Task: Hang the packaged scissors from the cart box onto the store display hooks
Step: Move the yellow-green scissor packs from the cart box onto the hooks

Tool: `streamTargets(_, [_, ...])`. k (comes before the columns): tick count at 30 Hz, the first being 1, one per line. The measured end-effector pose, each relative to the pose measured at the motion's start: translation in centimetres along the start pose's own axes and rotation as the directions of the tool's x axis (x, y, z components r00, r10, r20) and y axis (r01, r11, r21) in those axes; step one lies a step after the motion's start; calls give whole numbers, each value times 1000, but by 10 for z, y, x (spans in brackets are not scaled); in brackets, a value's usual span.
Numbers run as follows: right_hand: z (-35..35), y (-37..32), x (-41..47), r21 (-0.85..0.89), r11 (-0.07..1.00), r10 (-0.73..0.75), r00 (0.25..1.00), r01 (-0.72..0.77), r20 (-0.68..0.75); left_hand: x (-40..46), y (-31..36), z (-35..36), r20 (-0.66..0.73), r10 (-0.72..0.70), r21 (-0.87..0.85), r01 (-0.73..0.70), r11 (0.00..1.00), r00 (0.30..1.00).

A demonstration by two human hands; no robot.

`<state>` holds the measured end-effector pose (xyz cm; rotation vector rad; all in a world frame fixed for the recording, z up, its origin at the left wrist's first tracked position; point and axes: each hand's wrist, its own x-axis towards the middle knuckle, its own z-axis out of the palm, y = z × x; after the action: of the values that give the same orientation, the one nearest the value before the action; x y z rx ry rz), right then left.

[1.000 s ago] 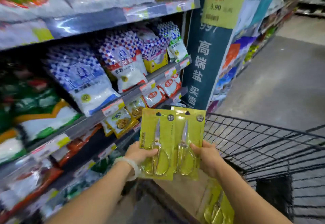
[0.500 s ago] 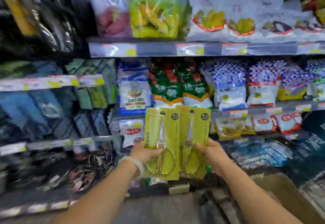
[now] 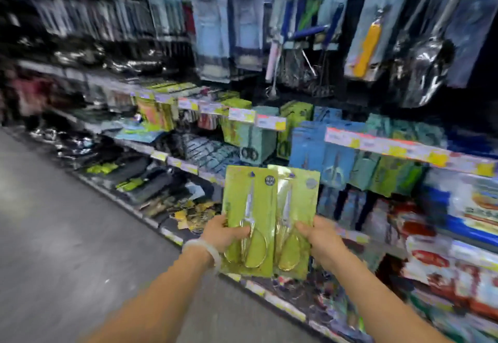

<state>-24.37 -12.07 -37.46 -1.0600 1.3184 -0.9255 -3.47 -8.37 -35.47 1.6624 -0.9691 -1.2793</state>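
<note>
Left hand (image 3: 225, 235) is clamped on the lower left edge of the left scissor pack (image 3: 249, 221), thumb laid across the front near the handle loops; a pale wristband (image 3: 204, 249) is worn just behind it. Right scissor pack (image 3: 295, 224) is overlapped slightly by the left pack along the inner edge and is gripped at its lower right by the right hand (image 3: 319, 240), thumb on the front. Both packs are held upright, hang holes at the top, out from the shelving. Forearms are extended forward and converge on the packs, wrists roughly level.

Judged step: carry to the hooks. Blue carded scissors (image 3: 334, 164) are hung just above and right of the packs, so the target hook is probably close by, but no free hook can be made out through the blur. Packs should be separated before hanging: one parked in one hand, the other re-gripped near its top so the hole can be lined up and slid on squarely.
</note>
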Motion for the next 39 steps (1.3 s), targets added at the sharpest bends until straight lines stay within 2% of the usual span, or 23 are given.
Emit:
streamTargets(5, [118, -29, 40, -50, 998, -33, 983, 43, 180, 25, -11, -110, -156, -20, -98, 5, 995, 988])
streamTargets(9, [195, -40, 73, -86, 994, -39, 953, 68, 299, 44, -18, -168, -285, -62, -183, 9, 983, 956])
streamTargets(12, [251, -46, 103, -114, 991, -18, 927, 65, 374, 64, -15, -211, -367, -68, -182, 0, 983, 928])
streamTargets(18, [360, -81, 187, -121, 987, -39, 880, 109, 474, 139, 9, -313, -441, -81, -150, 16, 989, 894])
streamTargets(23, [426, -119, 257, -151, 981, -42, 895, 121, 443, 208, 39, -385, -457, -68, -151, -2, 988, 887])
streamTargets(30, [477, -129, 320, -212, 975, 23, 924, 63, 382, 298, 44, -438, -387, -92, -169, 27, 985, 917])
streamTargets(39, [551, -136, 404, -211, 974, 103, 988, -76, 118, 441, 65, -515, -196, -86, -67, 74, 995, 977])
